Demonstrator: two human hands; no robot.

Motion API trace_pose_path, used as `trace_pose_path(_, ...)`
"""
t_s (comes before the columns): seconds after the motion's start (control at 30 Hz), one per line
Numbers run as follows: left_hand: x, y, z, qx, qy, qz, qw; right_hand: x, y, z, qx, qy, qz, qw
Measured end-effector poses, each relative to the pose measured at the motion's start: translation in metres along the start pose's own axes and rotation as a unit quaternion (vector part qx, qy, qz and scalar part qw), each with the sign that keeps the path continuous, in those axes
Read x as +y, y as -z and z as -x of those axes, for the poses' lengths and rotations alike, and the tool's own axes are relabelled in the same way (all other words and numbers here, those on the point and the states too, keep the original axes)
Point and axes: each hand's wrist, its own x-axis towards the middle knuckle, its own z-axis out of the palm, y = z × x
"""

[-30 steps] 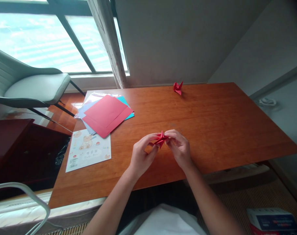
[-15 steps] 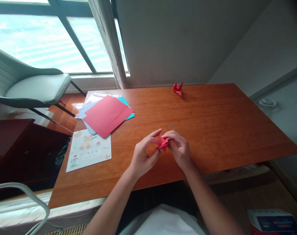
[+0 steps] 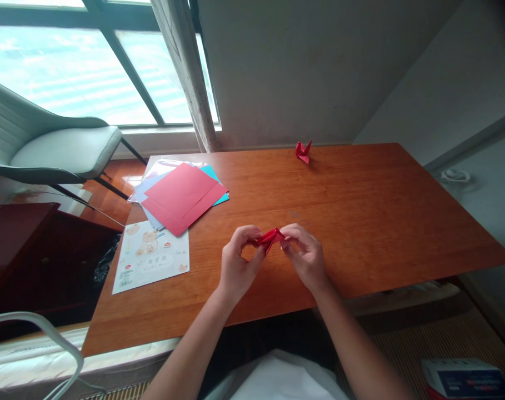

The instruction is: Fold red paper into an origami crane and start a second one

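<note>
Both my hands hold a small folded red paper piece point(image 3: 269, 238) just above the wooden table point(image 3: 360, 211). My left hand point(image 3: 238, 264) pinches its left end with thumb and curled fingers. My right hand point(image 3: 304, 255) pinches its right end with fingertips closed. A finished red paper crane point(image 3: 303, 150) stands at the table's far edge, well beyond my hands.
A stack of coloured paper sheets with red ones on top point(image 3: 180, 194) lies at the table's far left. A printed package sheet with cartoon bears point(image 3: 152, 255) lies nearer. A grey chair point(image 3: 56, 147) stands by the window. A box point(image 3: 464, 379) sits on the floor at lower right.
The red piece has been turned and pulled flatter between my hands. My left index finger, stretched out half a second ago, has curled back onto the paper. The crane and sheets stayed put.
</note>
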Motion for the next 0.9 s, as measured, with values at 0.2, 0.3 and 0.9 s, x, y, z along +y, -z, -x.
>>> trace_pose_path(0.2, 0.0082, 0.0037, -0.0053, -0.036, -0.066, -0.055, 0.996, -0.0012, -0.0022, 0.0014, -0.030, 0.024, 0.030, 0.999)
trace_pose_path(0.3, 0.0090, 0.0038, -0.0060, -0.027, -0.078, -0.071, 0.994, -0.0014, -0.0057, 0.0020, -0.047, 0.039, 0.057, 0.997)
trace_pose_path(0.9, -0.0006, 0.0035, -0.0037, -0.106, 0.113, 0.085, 0.984, -0.0013, -0.0035, -0.0014, -0.045, -0.062, -0.005, 0.997)
